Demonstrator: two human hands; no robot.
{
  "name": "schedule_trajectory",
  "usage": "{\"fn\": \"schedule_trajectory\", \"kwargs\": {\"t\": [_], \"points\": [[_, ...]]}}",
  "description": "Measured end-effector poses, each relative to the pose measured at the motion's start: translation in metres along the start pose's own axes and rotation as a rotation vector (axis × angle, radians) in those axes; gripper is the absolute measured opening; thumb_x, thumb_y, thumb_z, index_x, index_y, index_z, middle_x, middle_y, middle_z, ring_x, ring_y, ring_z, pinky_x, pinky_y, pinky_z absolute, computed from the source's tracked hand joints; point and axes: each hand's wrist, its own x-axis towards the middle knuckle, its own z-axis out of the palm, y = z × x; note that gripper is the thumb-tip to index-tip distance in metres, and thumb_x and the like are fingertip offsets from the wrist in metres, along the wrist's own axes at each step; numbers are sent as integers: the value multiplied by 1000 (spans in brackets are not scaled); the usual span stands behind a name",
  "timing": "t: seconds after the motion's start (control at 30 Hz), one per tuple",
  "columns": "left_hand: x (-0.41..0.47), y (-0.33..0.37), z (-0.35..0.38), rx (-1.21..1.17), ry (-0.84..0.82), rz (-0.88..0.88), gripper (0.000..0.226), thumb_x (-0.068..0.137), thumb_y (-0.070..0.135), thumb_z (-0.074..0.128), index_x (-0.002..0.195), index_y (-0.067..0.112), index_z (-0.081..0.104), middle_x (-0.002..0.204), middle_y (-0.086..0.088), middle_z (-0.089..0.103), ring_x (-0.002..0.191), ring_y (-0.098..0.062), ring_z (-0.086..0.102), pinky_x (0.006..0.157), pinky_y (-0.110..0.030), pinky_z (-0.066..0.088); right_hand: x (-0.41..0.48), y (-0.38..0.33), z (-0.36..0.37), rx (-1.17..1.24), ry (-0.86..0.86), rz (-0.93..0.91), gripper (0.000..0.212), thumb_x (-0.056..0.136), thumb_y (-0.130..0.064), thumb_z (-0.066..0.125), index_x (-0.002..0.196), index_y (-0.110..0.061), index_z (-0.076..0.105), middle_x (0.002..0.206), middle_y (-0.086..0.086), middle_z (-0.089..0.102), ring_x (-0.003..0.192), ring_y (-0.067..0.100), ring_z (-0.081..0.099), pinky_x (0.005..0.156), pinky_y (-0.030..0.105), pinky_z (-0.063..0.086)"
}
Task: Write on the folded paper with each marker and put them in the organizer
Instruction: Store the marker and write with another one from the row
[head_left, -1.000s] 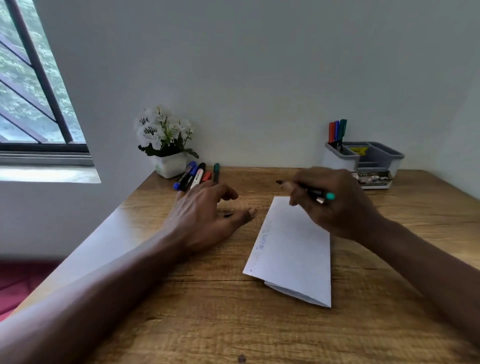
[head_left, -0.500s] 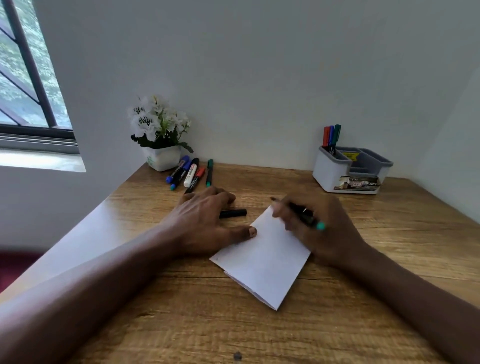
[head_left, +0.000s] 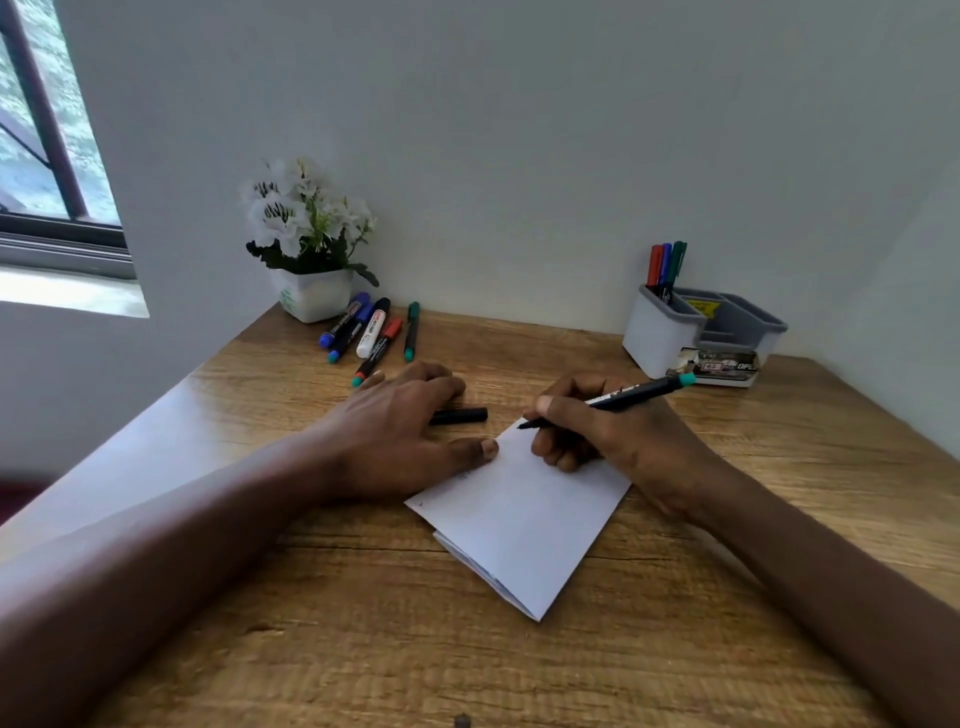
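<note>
The head view looks forward and down (close in) over the desk (head_left: 363, 649).

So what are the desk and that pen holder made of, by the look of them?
Desk: looks like wood or wood-print laminate, with visible grain and a soft sheen along its left edge. Organizer: apparently moulded plastic, matte grey-and-white, with smooth thin walls.

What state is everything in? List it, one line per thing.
Folded paper, flat on the table, faint marks near its left edge.
Black marker, uncapped, tip at the paper's far corner.
Cap, off, lying by the left hand.
Left hand, open, thumb pressing the paper's edge.
Right hand, gripping the black marker.
Loose markers, capped, lying by the flower pot.
Organizer, upright, three markers standing in one compartment.
</note>
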Motion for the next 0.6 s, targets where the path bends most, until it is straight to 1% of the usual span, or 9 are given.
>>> {"fn": "schedule_trajectory", "kwargs": {"t": [0.1, 0.2, 0.3, 0.4, 0.5, 0.6], "points": [[1, 1, 0, 5, 2, -1, 86, 86, 76, 49, 157, 32, 30, 165, 10, 22, 148, -17, 28, 120, -41, 27, 4, -2, 0, -61, -22, 42, 6, 91, -13, 73, 95, -9, 75, 81, 7, 80, 72, 19, 77, 63, 24, 60], [1, 1, 0, 5, -9, -10, 86, 86, 77, 50, 157, 33, 29, 165, 10, 21, 148, -18, 27, 120, -43, 28, 7, -2, 0, -105, -38, 33, 7, 85, -11, 77, 91, -8, 75, 80, 7, 79, 70, 18, 76, 61, 22, 59], [1, 0, 0, 5, -13, -9, 87, 85, 77, 50, 157, 34, 28, 165, 11, 21, 148, -19, 26, 119, -44, 29, 8, 1, 3, -132, 1, -13, 8, 84, -14, 77, 84, -8, 72, 71, 5, 77, 60, 16, 71, 55, 23, 58], [0, 0, 0, 3, -8, -1, 86, 85, 78, 49, 157, 34, 29, 165, 11, 22, 148, -18, 26, 119, -43, 30, 9, 4, 6, -169, 43, -47, 15, 80, -22, 75, 79, -9, 69, 59, 3, 71, 50, 14, 63, 47, 22, 52], [0, 1, 0, 6, -5, 0, 86, 85, 77, 49, 157, 34, 29, 165, 11, 22, 148, -17, 27, 119, -42, 30, 10, 5, 8, -206, 71, -91, 21, 76, -33, 71, 75, -12, 68, 55, 0, 68, 46, 9, 61, 46, 18, 48], [0, 1, -1, 2, -8, -1, 86, 86, 76, 49, 157, 33, 29, 165, 10, 22, 148, -17, 26, 119, -41, 29, 11, 7, 10, -270, 89, -119, 19, 79, -33, 70, 75, -15, 70, 56, -2, 68, 47, 6, 61, 49, 19, 49]]}}
